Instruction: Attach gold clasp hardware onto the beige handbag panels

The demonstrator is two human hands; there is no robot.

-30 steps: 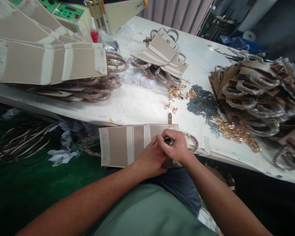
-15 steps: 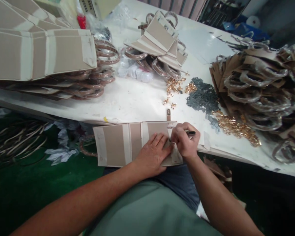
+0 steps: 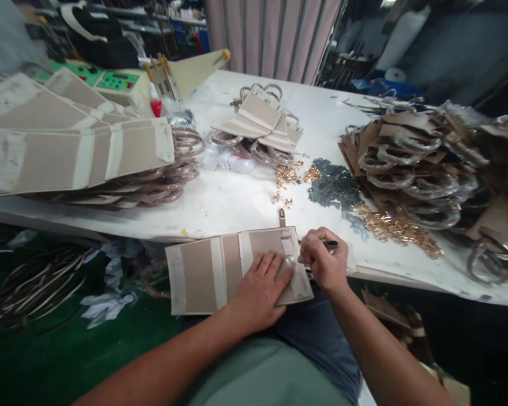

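Observation:
A beige bag panel (image 3: 198, 270) with pale strips lies across my lap at the table's front edge. My left hand (image 3: 262, 287) rests flat on its right part, fingers stretched out. Near the fingertips, a small metal fitting (image 3: 290, 260) sits on the panel. Just beyond the panel's right edge, my right hand (image 3: 325, 256) is closed around a tool with a dark end (image 3: 331, 245); the fingers hide most of the tool, and I cannot make out its kind. A brown strap with a metal piece (image 3: 282, 217) sticks out past the panel's far edge.
Stacked panels with wrapped handles stand at the left (image 3: 139, 149) and mid-back (image 3: 258, 115). A heap of brown bag pieces (image 3: 406, 158) fills the right. Gold fittings (image 3: 400, 231) and dark grey metal plates (image 3: 334, 183) lie loose on the white table (image 3: 232, 197).
The view has tilted upward, showing more of the room. My right hand has drawn back from the panel to its right edge, uncovering the metal fitting. My left hand stays on the panel.

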